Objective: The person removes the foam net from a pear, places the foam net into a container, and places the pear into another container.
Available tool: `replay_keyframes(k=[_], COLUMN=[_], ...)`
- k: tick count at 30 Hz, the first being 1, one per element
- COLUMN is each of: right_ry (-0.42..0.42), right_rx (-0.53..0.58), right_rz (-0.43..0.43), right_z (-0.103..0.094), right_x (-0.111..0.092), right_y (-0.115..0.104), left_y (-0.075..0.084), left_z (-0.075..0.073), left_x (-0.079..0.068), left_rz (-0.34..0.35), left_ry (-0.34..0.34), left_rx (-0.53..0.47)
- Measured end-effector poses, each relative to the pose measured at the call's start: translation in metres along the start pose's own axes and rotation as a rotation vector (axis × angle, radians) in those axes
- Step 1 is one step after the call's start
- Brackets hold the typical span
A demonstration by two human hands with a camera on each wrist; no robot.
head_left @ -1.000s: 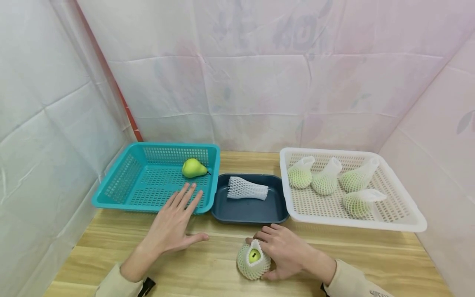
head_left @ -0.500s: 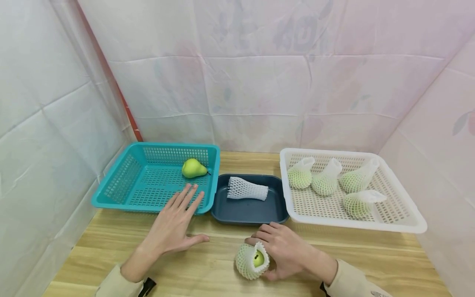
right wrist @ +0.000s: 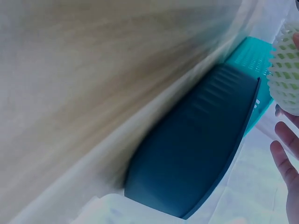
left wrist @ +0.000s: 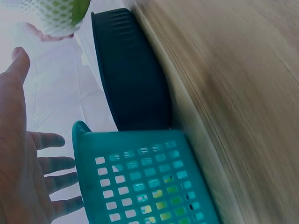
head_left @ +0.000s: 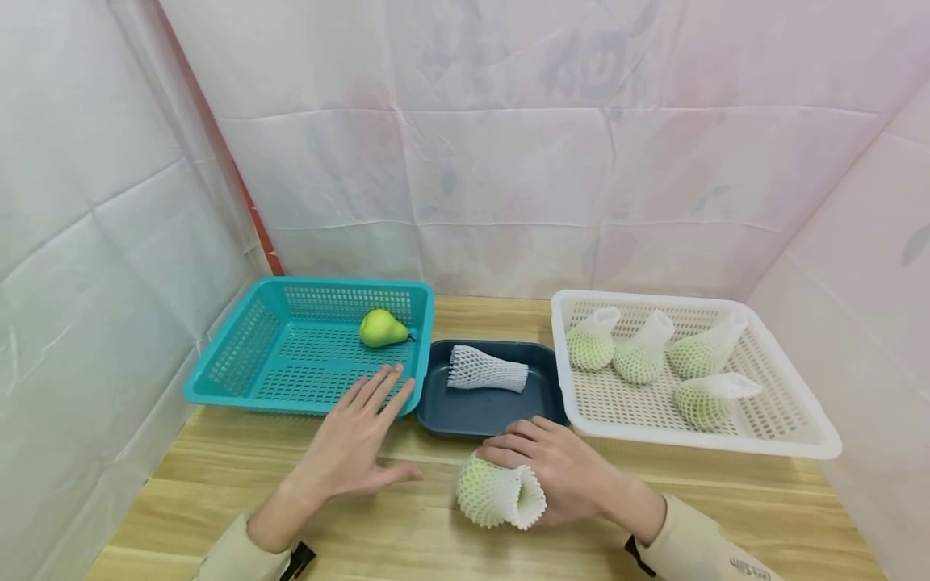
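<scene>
My right hand (head_left: 555, 464) grips a green pear in a white foam net sleeve (head_left: 481, 489), its fingers curled over the far side. The sleeve's ruffled open end points right and toward me, and the pear's stem is hidden. In the left wrist view the netted pear (left wrist: 58, 14) appears at the top left. My left hand (head_left: 352, 444) has its fingers spread and holds nothing; its fingertips overlap the front rim of the teal basket (head_left: 225, 401). One bare green pear (head_left: 383, 328) lies in that basket.
Between the baskets stands a dark blue tray (head_left: 465, 415) with a flat foam net sleeve (head_left: 487, 369) in it. To the right, a white basket (head_left: 697, 443) holds several netted pears (head_left: 590, 349). Fabric sheets (head_left: 501, 177) enclose the wooden table (head_left: 392, 541) at the back and sides.
My right hand has tipped the netted pear, so the sleeve's opening has swung from facing up to facing right and the stem has gone out of sight. The left hand stays spread.
</scene>
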State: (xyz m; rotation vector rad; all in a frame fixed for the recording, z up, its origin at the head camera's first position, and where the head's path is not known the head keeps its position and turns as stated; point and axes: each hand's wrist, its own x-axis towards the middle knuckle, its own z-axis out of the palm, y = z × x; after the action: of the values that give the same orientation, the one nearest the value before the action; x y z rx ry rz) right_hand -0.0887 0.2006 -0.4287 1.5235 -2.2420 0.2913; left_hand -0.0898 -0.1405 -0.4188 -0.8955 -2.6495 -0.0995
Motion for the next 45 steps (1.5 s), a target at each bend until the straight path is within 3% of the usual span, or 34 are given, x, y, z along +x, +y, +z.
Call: replay_keyframes(k=[16, 23, 32, 45], right_ry=[0.106, 0.133, 0.206, 0.225], right_rx=[-0.065, -0.083, -0.071, -0.112], right_rz=[-0.066, -0.078, -0.084, -0.093], right_z=[-0.007, -0.009, -0.006, -0.004], right_x=[0.012, 0.014, 0.017, 0.015], right_y=[0.018, 0.020, 0.023, 0.027], left_y=[0.025, 0.036, 0.049, 0.056], left_z=[-0.001, 0.000, 0.006, 0.009], left_x=[0.012, 0.019, 0.031, 0.042], left_rz=[0.080, 0.111, 0.168, 0.217], left_ry=[-0.013, 0.034, 0.130, 0.154], left_rx=[-0.054, -0.050, -0.139, -0.170])
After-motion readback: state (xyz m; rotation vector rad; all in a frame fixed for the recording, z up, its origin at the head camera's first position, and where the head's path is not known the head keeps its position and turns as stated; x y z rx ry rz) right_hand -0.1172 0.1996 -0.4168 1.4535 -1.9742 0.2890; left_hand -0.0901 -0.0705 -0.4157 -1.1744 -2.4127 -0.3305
